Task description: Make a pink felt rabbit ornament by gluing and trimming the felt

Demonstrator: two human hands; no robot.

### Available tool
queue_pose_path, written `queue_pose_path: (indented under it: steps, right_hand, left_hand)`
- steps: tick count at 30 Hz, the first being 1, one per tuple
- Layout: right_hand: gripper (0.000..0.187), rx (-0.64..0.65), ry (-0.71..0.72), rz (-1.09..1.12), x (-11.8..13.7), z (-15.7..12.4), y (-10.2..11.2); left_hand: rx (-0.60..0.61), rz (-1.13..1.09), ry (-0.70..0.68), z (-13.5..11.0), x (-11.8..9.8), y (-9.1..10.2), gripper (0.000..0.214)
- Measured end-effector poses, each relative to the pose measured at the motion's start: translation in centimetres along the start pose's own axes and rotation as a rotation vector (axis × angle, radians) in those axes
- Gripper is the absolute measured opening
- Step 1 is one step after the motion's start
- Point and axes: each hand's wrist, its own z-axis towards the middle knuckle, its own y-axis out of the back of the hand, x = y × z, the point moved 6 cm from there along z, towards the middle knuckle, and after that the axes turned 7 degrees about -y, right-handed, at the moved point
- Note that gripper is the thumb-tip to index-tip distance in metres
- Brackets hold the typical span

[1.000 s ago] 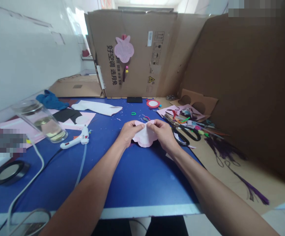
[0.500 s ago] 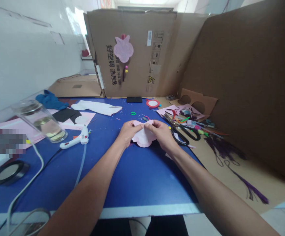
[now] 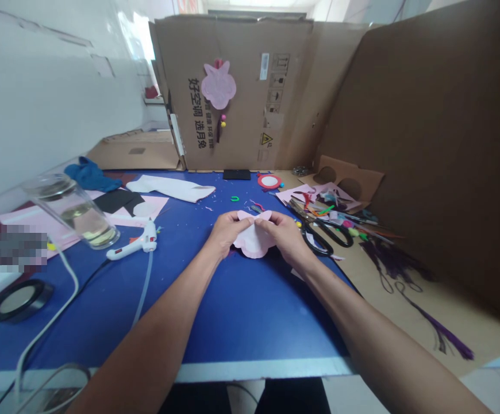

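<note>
Both hands hold a pink scalloped felt piece (image 3: 253, 241) just above the blue table top (image 3: 241, 310). My left hand (image 3: 224, 233) pinches its upper left edge with closed fingers. On the other side my right hand (image 3: 285, 236) pinches the upper right edge, thumb pressed on the felt's face. A matching pink felt shape (image 3: 218, 85) with small beads hanging under it is stuck on the cardboard wall behind.
A white glue gun (image 3: 133, 246) lies left of the hands, its cable trailing toward me. A glass jar (image 3: 75, 211) with some liquid, a tape roll (image 3: 17, 299) and pink sheets sit further left. Black scissors (image 3: 323, 233), craft scraps and purple threads (image 3: 400, 270) lie to the right. Cardboard walls enclose the back and right.
The hands have stayed in place on the felt; the right thumb has shifted slightly toward the middle of the piece. Nothing else has moved.
</note>
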Motion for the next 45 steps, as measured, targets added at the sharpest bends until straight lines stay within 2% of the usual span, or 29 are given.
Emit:
queue_pose_path:
  steps: [6,15,25,30,36,42,45]
  right_hand:
    - [0.029,-0.053,-0.016,0.014,0.2,0.0,0.2]
    - [0.027,-0.065,-0.019,0.037,0.2,-0.1,0.3]
    - [0.028,-0.041,-0.028,0.0,0.1,-0.1,0.2]
    - [0.031,-0.014,-0.042,0.021,-0.1,0.0,0.1]
    - [0.03,-0.047,-0.059,0.033,-0.1,0.0,0.2]
    - [0.031,-0.093,-0.045,0.046,0.3,-0.1,0.6]
    - [0.031,-0.086,-0.054,0.049,0.3,-0.1,0.5]
  left_hand:
    - [0.01,-0.035,-0.016,0.1,-0.2,0.2,0.031]
    - [-0.086,-0.112,-0.086,0.6,-1.1,1.0,0.037]
    - [-0.131,-0.033,-0.126,0.7,-0.9,1.5,0.028]
    - [-0.118,-0.029,-0.132,0.6,-1.0,1.5,0.027]
    - [-0.097,-0.032,-0.125,0.5,-1.0,1.2,0.031]
    - [0.001,-0.014,-0.063,0.3,-0.7,0.5,0.035]
    - [0.013,0.027,-0.072,0.2,-0.7,0.4,0.034]
